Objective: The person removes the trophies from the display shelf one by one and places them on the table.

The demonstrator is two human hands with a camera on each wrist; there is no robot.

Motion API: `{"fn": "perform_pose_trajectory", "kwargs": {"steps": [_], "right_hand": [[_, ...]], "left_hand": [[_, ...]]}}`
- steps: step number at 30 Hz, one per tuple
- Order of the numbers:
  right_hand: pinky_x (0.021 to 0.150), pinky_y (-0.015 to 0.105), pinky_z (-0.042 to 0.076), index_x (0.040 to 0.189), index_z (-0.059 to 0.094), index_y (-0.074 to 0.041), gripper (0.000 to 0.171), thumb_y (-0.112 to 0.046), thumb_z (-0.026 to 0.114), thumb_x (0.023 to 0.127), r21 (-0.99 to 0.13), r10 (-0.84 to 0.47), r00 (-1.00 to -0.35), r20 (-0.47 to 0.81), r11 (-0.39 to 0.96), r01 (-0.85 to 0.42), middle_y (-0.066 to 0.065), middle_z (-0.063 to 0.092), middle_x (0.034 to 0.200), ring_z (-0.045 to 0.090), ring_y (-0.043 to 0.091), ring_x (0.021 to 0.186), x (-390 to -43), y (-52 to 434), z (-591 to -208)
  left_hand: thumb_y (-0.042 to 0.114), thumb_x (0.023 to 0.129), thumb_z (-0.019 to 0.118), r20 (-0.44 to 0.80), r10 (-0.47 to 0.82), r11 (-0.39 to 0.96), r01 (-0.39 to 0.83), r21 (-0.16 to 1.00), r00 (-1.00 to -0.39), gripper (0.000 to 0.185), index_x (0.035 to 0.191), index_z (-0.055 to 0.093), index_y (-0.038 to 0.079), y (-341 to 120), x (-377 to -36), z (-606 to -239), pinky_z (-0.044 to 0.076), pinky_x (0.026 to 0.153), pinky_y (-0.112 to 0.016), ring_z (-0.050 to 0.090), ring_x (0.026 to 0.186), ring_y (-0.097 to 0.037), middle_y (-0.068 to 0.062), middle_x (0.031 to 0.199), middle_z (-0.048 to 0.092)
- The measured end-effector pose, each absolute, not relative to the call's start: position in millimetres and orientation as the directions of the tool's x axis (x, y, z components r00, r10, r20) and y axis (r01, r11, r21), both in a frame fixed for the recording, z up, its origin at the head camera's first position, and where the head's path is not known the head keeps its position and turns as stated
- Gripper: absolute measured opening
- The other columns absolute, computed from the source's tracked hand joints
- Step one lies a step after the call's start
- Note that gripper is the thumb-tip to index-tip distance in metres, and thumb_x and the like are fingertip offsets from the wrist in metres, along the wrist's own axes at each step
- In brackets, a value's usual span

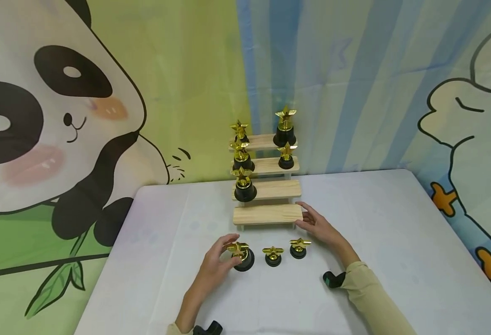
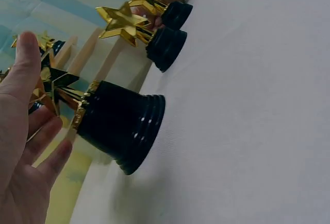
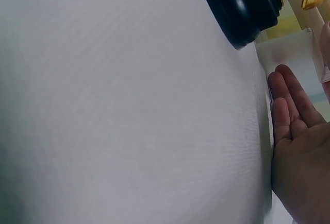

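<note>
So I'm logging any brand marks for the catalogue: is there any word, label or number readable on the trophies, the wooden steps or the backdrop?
None: no readable text in any view.
The star trophies, the wooden stepped stand and the tablecloth bear no lettering.
The panda backdrop shows only drawings.

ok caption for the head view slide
Left hand at a star trophy, right hand by the wooden steps.

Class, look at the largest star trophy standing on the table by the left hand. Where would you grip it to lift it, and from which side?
Probably the narrow gold neck under the star of the large trophy, coming from its left, where the left hand already is. It stands upright on a wide, flared black base; the middle trophy crowds its right. The star's points are awkward to pinch.
</note>
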State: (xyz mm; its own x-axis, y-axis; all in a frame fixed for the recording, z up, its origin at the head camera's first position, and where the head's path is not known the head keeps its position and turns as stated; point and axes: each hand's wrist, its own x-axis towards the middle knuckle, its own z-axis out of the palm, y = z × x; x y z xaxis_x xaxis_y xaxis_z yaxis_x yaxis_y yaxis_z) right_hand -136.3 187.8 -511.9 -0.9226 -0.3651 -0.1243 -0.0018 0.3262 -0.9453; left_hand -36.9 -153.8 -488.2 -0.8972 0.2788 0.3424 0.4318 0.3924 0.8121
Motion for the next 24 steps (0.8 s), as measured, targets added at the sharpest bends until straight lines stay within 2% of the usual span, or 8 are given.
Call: {"fn": "perform_pose_trajectory", "kwargs": {"steps": [3,7,10,17,21,24], "right_hand": [[0.096,0.039,0.05,0.154,0.02,-0.015,0.071,-0.03,0.06,0.097,-0.944,-0.369,-0.92,-0.131,0.331,0.002,0.029,0.047,0.14,0.052,0.04,0.126,-135,187,-512],[0.098,0.041,0.049,0.154,0.021,-0.017,0.07,-0.031,0.06,0.097,-0.945,-0.362,-0.922,-0.136,0.326,0.012,0.029,0.047,0.14,0.051,0.039,0.127,-135,186,-509],[0.097,0.039,0.049,0.154,0.02,-0.015,0.071,-0.031,0.059,0.097,-0.941,-0.364,-0.921,-0.138,0.338,0.008,0.029,0.047,0.14,0.051,0.039,0.126,-135,186,-509],[0.094,0.037,0.05,0.155,0.02,-0.015,0.073,-0.033,0.06,0.097,-0.928,-0.342,-0.925,-0.165,0.372,0.028,0.028,0.047,0.14,0.053,0.037,0.125,-135,187,-511],[0.094,0.037,0.05,0.155,0.019,-0.014,0.073,-0.032,0.06,0.097,-0.929,-0.348,-0.923,-0.163,0.369,0.024,0.028,0.047,0.14,0.052,0.037,0.125,-134,186,-511],[0.095,0.039,0.05,0.155,0.019,-0.014,0.072,-0.032,0.06,0.097,-0.931,-0.354,-0.923,-0.15,0.365,0.012,0.028,0.047,0.141,0.052,0.038,0.126,-136,186,-510]], "left_hand": [[0.003,0.079,0.074,0.322,0.255,0.335,0.396,0.855,-0.912,0.07,0.141,0.041,0.0,-158,-37,-469,0.043,0.107,-0.045,0.048,0.131,-0.032,-0.018,0.139,0.053],[0.016,0.092,0.064,0.327,0.215,0.318,0.382,0.868,-0.92,0.06,0.141,0.036,-0.006,-161,-47,-439,0.041,0.106,-0.052,0.047,0.13,-0.037,-0.023,0.138,0.052],[0.023,0.098,0.057,0.356,0.193,0.324,0.401,0.857,-0.915,0.055,0.14,0.038,-0.006,-166,-64,-426,0.041,0.107,-0.051,0.048,0.129,-0.038,-0.025,0.136,0.053],[0.004,0.096,0.056,0.483,0.167,0.267,0.511,0.817,-0.86,0.04,0.134,0.047,-0.004,-165,-131,-398,0.044,0.109,-0.04,0.051,0.127,-0.032,-0.021,0.133,0.056],[0.004,0.093,0.062,0.576,0.184,0.33,0.603,0.727,-0.796,0.036,0.128,0.054,-0.003,-151,-162,-376,0.047,0.105,-0.04,0.055,0.122,-0.03,-0.019,0.127,0.059],[0.012,0.091,0.066,0.614,0.197,0.411,0.633,0.656,-0.765,0.036,0.123,0.059,-0.003,-140,-178,-365,0.049,0.102,-0.04,0.058,0.117,-0.028,-0.017,0.122,0.063]]}}
